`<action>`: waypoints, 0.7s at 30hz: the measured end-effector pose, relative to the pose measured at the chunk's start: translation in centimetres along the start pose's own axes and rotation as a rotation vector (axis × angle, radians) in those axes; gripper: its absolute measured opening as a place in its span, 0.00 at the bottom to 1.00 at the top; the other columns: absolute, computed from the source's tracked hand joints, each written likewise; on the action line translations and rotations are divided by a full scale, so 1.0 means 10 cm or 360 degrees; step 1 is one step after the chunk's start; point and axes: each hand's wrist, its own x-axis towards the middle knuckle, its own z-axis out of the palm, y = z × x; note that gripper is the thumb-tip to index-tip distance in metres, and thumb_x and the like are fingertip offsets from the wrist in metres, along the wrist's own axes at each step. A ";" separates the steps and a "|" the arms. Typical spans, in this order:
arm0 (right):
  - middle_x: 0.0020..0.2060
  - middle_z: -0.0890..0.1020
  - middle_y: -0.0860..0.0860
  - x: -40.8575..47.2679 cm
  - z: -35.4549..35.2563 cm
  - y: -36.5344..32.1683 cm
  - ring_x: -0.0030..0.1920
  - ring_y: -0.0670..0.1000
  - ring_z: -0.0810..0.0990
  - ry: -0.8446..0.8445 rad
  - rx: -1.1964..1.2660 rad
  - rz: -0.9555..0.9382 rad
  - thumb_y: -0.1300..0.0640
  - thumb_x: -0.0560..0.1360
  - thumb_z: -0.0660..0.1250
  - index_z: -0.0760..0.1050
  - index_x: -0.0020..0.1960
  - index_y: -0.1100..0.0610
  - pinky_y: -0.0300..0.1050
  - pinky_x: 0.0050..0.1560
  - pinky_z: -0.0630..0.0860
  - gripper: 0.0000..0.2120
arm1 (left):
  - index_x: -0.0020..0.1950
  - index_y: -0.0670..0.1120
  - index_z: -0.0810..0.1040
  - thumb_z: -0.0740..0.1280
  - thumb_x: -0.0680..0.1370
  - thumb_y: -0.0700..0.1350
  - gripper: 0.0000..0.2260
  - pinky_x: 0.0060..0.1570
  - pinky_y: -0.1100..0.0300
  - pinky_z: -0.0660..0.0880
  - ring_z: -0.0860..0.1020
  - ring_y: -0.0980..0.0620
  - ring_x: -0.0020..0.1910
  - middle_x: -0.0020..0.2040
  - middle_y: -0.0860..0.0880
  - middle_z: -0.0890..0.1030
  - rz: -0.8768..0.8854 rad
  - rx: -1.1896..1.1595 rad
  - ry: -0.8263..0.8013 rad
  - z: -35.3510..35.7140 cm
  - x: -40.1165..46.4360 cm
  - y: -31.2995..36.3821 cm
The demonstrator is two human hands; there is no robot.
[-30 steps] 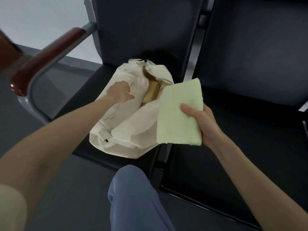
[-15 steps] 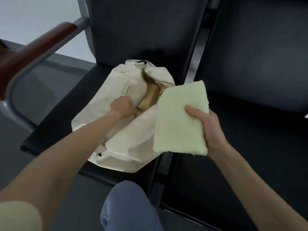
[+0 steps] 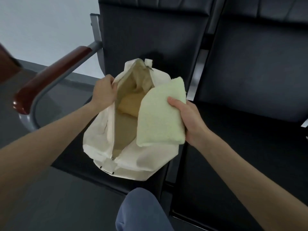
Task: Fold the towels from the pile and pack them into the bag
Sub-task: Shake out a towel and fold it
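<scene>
1. i am at the packing step: the right hand holds a folded pale green towel just over the right side of the open bag, not yet inside it.
2. the fingers of the right hand are curled around the right edge of the towel, thumb on the top face, so the fold keeps together. the towel is tilted, with its far corner higher.
3. the left hand pinches the left edge of the bag mouth and holds it pulled to the left. its fingers are closed on the cloth near the zipper.
4. the bag is cream canvas and lies on the black seat of a chair, with the zipper open along almost all its length. the opening is wide and i can see the beige lining.
5. inside the bag there is already one yellow towel, lying deep toward the far end. i cannot tell if more towels are under it.
6. the next move, as i judge it, is to lower the green towel through the opening and lay it flat on or beside the yellow one. this asks the left hand to keep the mouth open, and the right hand to go in low enough before it lets go, so the fold does not open.
7. the pile of towels is not in view, so i cannot say how many remain.
</scene>
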 end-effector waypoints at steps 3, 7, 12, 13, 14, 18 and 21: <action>0.52 0.83 0.50 0.12 0.30 -0.01 0.51 0.52 0.81 0.0049 -0.0035 0.0059 0.53 0.76 0.67 0.74 0.62 0.53 0.48 0.50 0.79 0.15 | 0.52 0.37 0.78 0.61 0.82 0.44 0.12 0.44 0.58 0.65 0.72 0.50 0.43 0.49 0.40 0.80 0.0082 -0.0019 0.0043 -0.20 0.05 0.00; 0.54 0.79 0.50 0.38 0.71 0.03 0.52 0.52 0.77 0.0077 -0.0079 0.0154 0.58 0.77 0.65 0.70 0.64 0.58 0.47 0.51 0.75 0.16 | 0.50 0.38 0.80 0.63 0.81 0.46 0.12 0.44 0.59 0.66 0.73 0.50 0.43 0.48 0.41 0.81 0.0118 -0.0030 0.0072 -0.29 0.09 -0.15; 0.65 0.73 0.58 0.77 1.24 0.18 0.61 0.57 0.73 0.0186 -0.0232 0.0353 0.64 0.80 0.57 0.65 0.70 0.64 0.39 0.54 0.70 0.18 | 0.49 0.38 0.81 0.65 0.80 0.46 0.12 0.45 0.58 0.68 0.77 0.46 0.44 0.46 0.41 0.82 0.0110 -0.0039 0.0146 -0.32 0.10 -0.31; 0.68 0.70 0.59 0.84 1.33 0.20 0.66 0.57 0.70 0.0181 -0.0181 0.0416 0.64 0.81 0.55 0.63 0.71 0.65 0.36 0.50 0.68 0.19 | 0.48 0.38 0.81 0.65 0.80 0.46 0.12 0.45 0.57 0.69 0.77 0.44 0.45 0.45 0.41 0.82 0.0107 -0.0048 0.0179 -0.32 0.10 -0.33; 0.70 0.68 0.59 0.89 1.41 0.24 0.68 0.57 0.69 0.0178 -0.0146 0.0432 0.63 0.82 0.53 0.62 0.72 0.64 0.35 0.49 0.68 0.19 | 0.48 0.38 0.82 0.65 0.80 0.46 0.12 0.46 0.56 0.69 0.77 0.44 0.46 0.44 0.41 0.82 0.0100 -0.0058 0.0208 -0.33 0.10 -0.35; 0.65 0.73 0.57 1.11 1.67 0.34 0.60 0.57 0.74 0.0509 0.0091 0.0337 0.61 0.80 0.57 0.61 0.72 0.62 0.48 0.58 0.70 0.21 | 0.47 0.39 0.82 0.66 0.79 0.46 0.11 0.45 0.59 0.69 0.78 0.46 0.44 0.42 0.43 0.82 0.0048 -0.0133 0.0271 -0.36 0.14 -0.40; 0.64 0.74 0.57 1.40 1.74 0.43 0.60 0.60 0.76 0.0762 0.0393 0.0174 0.61 0.78 0.59 0.58 0.72 0.60 0.52 0.62 0.73 0.23 | 0.46 0.40 0.83 0.67 0.79 0.46 0.10 0.45 0.60 0.70 0.77 0.49 0.43 0.41 0.45 0.82 0.0055 -0.0187 0.0275 -0.38 0.15 -0.40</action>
